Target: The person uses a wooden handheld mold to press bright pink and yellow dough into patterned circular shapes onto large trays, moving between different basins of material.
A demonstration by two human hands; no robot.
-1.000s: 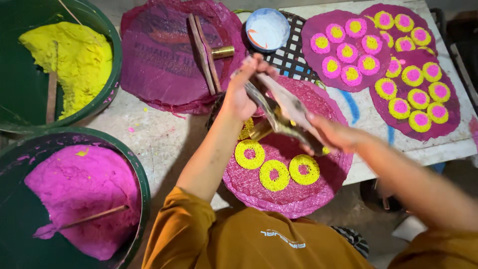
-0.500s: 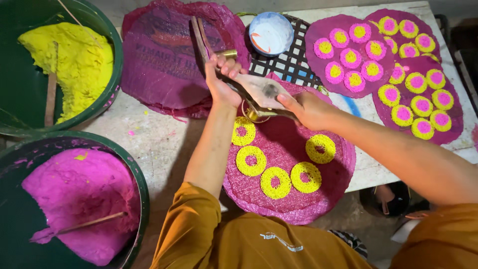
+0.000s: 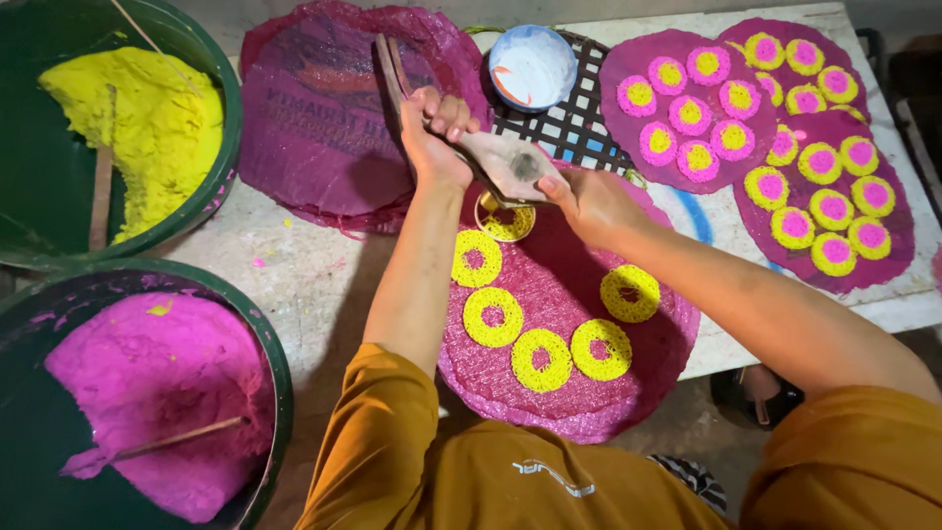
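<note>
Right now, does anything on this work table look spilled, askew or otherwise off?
Only small things: a few pink crumbs lie loose on the bare table beside the pink dough tub. The yellow rings on the woven mat sit apart in an uneven arc. Nothing looks damaged.

table [image 3: 314,285]: pale, stained with pink and yellow (blue streak at right) | floor [image 3: 687,432]: grey, shadowed below the table edge | light: even, from above

Left of the hands – green tub of yellow paste [image 3: 147,118], tub of pink paste [image 3: 157,393]. Beyond them – white bowl [image 3: 532,67] on black grid [image 3: 579,118]. Right – mats of finished pink-yellow rings [image 3: 775,147].
</note>
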